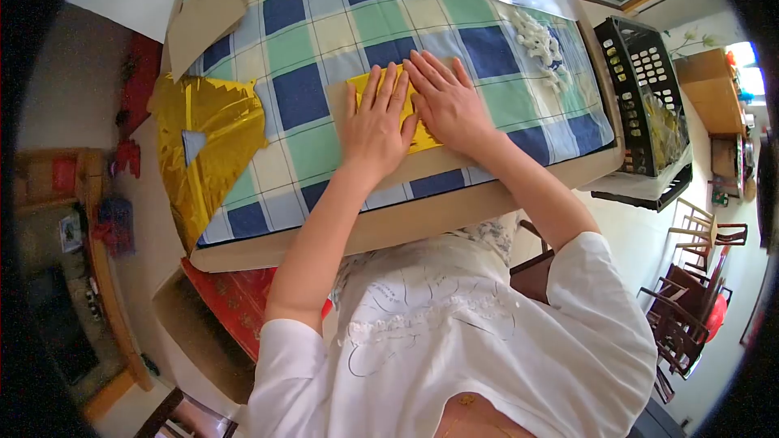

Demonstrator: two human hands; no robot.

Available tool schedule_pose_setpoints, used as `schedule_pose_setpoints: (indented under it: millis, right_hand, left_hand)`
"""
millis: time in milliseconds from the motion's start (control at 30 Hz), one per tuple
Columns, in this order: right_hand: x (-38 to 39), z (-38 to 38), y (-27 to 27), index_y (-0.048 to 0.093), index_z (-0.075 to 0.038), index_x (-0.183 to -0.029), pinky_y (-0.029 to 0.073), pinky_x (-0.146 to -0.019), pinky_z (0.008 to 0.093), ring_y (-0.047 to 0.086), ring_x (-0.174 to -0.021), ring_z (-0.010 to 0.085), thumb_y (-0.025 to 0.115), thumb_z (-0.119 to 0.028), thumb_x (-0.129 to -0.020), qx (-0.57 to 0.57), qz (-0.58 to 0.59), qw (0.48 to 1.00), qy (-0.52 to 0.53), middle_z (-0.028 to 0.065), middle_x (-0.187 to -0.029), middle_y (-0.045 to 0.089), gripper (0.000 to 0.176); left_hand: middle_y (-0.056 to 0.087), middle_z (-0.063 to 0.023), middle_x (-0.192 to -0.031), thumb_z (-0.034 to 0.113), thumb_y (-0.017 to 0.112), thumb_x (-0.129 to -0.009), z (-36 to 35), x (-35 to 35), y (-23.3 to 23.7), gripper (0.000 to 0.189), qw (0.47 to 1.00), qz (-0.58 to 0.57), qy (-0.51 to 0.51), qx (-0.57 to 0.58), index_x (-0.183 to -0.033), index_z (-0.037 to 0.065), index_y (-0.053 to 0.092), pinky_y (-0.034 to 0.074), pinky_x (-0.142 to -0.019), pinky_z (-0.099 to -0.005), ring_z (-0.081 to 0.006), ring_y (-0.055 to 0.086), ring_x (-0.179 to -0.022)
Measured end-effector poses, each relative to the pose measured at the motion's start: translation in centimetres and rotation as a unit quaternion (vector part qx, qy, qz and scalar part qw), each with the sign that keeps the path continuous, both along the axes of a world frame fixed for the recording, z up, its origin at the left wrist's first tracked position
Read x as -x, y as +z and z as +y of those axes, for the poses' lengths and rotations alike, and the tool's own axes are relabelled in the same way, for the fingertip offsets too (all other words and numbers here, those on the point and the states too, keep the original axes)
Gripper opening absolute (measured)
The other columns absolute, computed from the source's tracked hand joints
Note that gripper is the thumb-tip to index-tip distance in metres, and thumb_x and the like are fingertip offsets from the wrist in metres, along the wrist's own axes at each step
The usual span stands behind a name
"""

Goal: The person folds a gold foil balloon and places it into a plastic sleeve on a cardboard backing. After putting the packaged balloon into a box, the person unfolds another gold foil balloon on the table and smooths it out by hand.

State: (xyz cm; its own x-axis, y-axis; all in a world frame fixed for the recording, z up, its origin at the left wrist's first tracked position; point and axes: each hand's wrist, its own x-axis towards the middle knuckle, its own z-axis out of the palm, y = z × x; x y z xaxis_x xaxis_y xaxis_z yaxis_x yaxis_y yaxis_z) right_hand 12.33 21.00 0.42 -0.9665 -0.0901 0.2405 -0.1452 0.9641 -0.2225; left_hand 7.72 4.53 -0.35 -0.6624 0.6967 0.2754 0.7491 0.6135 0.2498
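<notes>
Seen from above, a person's two bare hands lie palm down on a gold foil piece near the middle of the near half of a worktop covered with a blue, green and white checked cloth. The foil rests on a flat cardboard piece, whose near edge runs left to right, rising slightly to the right, roughly in line with the worktop's near edge. The foil's long axis is hard to tell — the hands cover much of it. The left hand presses on its left part, fingers straight and pointing away from the body; the right hand lies on the right, its fingers angled up and to the left. Both hands are released and flat, clenching nothing. Beyond the worktop's right side stands a black plastic crate with latticed walls, holding crumpled, see-through yellowish material. Low at the left is an open cardboard box; its dark inside hides any contents. On the cloth, a large gold sheet with a hole spreads at the left, below a cardboard offcut — and a knobbly white heap lies towards the far right.
</notes>
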Motion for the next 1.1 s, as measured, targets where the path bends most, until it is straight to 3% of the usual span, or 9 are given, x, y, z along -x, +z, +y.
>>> schedule_pose_setpoints:
  millis: [267,300,400,500,700,800,900,1000,1100]
  right_hand:
    - [-1.4,5.0,0.5,0.04,-0.008,-0.143,0.018,-0.116,0.0489,0.027,-0.142,0.0246,0.046,-0.033,-0.096,-0.007,-0.003,0.997,-0.082,0.0092,-0.151,0.035,0.053]
    - [-1.4,5.2,0.7,0.048,-0.007,-0.134,0.028,-0.11,0.0479,0.037,-0.136,0.0268,0.052,-0.034,-0.094,-0.012,0.068,0.993,-0.093,0.0117,-0.142,0.045,0.048]
    - [-3.0,4.4,2.3,0.057,-0.005,-0.112,0.042,-0.094,0.043,0.056,-0.109,0.0284,0.06,-0.022,-0.089,0.065,-0.023,0.979,-0.19,0.0141,-0.11,0.061,0.029]
    - [-3.9,3.3,2.8,0.057,-0.004,-0.098,0.047,-0.077,0.0387,0.06,-0.085,0.027,0.065,-0.02,-0.086,0.13,-0.071,0.963,-0.224,0.012,-0.089,0.061,0.022]
    - [-3.3,4.2,2.2,0.059,-0.001,-0.095,0.049,-0.072,0.0342,0.061,-0.076,0.0249,0.069,-0.02,-0.082,0.23,-0.056,0.955,-0.177,0.01,-0.081,0.063,0.025]
    - [-3.0,4.4,3.7,0.061,-0.001,-0.096,0.049,-0.066,0.0322,0.059,-0.069,0.0188,0.07,-0.019,-0.083,0.282,-0.115,0.932,-0.195,0.0067,-0.075,0.063,0.023]
    - [-2.5,4.8,4.0,0.062,-0.001,-0.099,0.045,-0.055,0.0268,0.055,-0.06,0.0112,0.068,-0.016,-0.087,0.384,-0.208,0.871,-0.227,0.0029,-0.072,0.062,0.02]
    - [-2.8,5.6,3.6,0.064,0.002,-0.101,0.044,-0.051,0.0272,0.058,-0.059,0.0117,0.07,-0.016,-0.086,0.503,-0.223,0.81,-0.203,0.0066,-0.074,0.064,0.025]
    - [-4.1,6.4,3.6,0.064,0.003,-0.105,0.04,-0.048,0.0238,0.053,-0.055,0.009,0.071,-0.015,-0.086,0.524,-0.265,0.785,-0.196,0.0028,-0.07,0.061,0.027]
  left_hand:
    - [0.031,-0.012,-0.153,0.038,0.053,-0.092,-0.2,0.0,0.5,0.064,1.0,-0.01,-0.001,0.016,-0.145,0.007,0.035,0.018,-0.114,-0.0553,-0.0317,0.026,-0.142]
    - [0.031,-0.0121,-0.153,0.038,0.053,-0.092,-0.2,0.0,0.4,0.064,1.0,-0.01,0.0,0.014,-0.145,0.007,0.035,0.018,-0.113,-0.0554,-0.0316,0.026,-0.142]
    - [0.03,-0.0119,-0.153,0.038,0.053,-0.092,0.0,0.2,0.4,0.064,1.0,-0.011,0.003,0.008,-0.145,0.007,0.035,0.018,-0.114,-0.0557,-0.0311,0.025,-0.142]
    - [0.028,-0.0116,-0.154,0.038,0.053,-0.092,-0.2,0.1,0.1,0.065,1.0,-0.019,0.001,0.004,-0.146,0.008,0.034,0.017,-0.114,-0.0556,-0.0306,0.024,-0.143]
    - [0.026,-0.0111,-0.156,0.039,0.05,-0.094,-0.1,0.3,0.4,0.064,1.0,-0.026,0.004,0.008,-0.147,0.009,0.032,0.015,-0.114,-0.056,-0.0293,0.023,-0.144]
    - [0.028,-0.0105,-0.155,0.041,0.048,-0.095,-0.2,0.2,0.7,0.063,1.0,-0.014,0.014,0.011,-0.147,0.009,0.033,0.014,-0.114,-0.0554,-0.0277,0.022,-0.144]
    - [0.03,-0.0105,-0.154,0.042,0.047,-0.096,-0.3,0.2,0.8,0.061,0.999,-0.026,0.016,-0.027,-0.147,0.011,0.034,0.012,-0.114,-0.0566,-0.027,0.023,-0.144]
    - [0.028,-0.0094,-0.155,0.04,0.045,-0.097,-0.6,0.5,1.2,0.057,0.998,-0.035,0.022,-0.042,-0.147,0.015,0.034,0.01,-0.114,-0.0587,-0.027,0.022,-0.145]
    - [0.028,-0.0086,-0.155,0.037,0.045,-0.098,-1.1,0.8,1.5,0.054,0.997,-0.04,0.028,-0.059,-0.147,0.017,0.035,0.009,-0.114,-0.0597,-0.0273,0.022,-0.145]
